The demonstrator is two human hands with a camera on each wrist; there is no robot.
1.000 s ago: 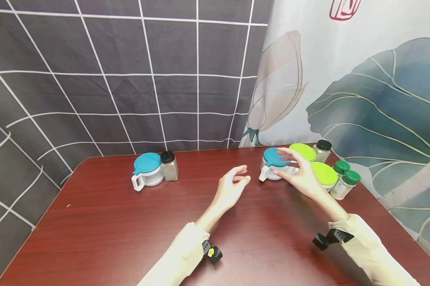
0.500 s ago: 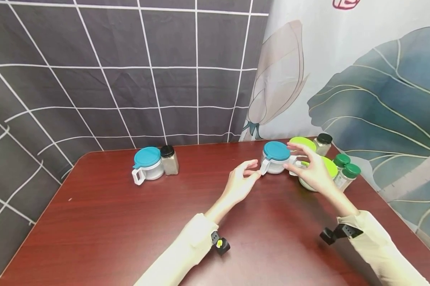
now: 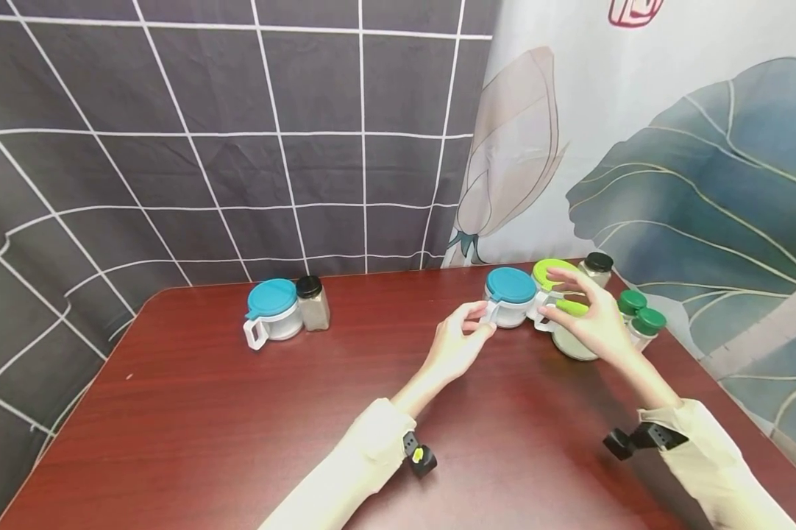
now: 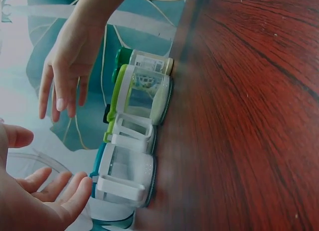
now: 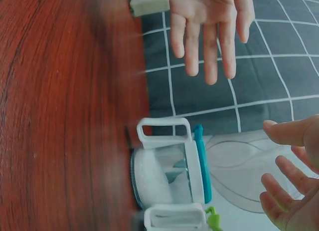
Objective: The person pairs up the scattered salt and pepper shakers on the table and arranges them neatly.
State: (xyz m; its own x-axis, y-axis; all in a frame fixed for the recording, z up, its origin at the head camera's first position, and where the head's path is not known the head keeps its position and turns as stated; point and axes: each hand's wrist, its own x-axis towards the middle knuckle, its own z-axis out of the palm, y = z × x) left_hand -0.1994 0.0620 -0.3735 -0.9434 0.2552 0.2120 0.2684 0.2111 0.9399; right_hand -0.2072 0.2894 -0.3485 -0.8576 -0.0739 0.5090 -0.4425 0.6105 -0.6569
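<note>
Head: the blue-lidded jar [image 3: 510,285] stands upright near the worktop's [image 3: 239,427] back edge, handle toward the front. Left wrist: the left hand [image 4: 37,206] is half-open, empty (touch unclear). Right wrist: the right hand's [image 5: 296,183] fingers spread, empty; white contents [image 5: 149,178] fill the jar's base.

the head view is bright with glare on the table [image 3: 504,478], wrist views dimmer.

From my station I see the blue-lidded jar [image 3: 511,285] upright at one o'clock, closed, clear-walled, white handle [image 4: 119,188] toward eight; the green-lidded jar [image 3: 547,273] sits just beside it, toward three.
</note>
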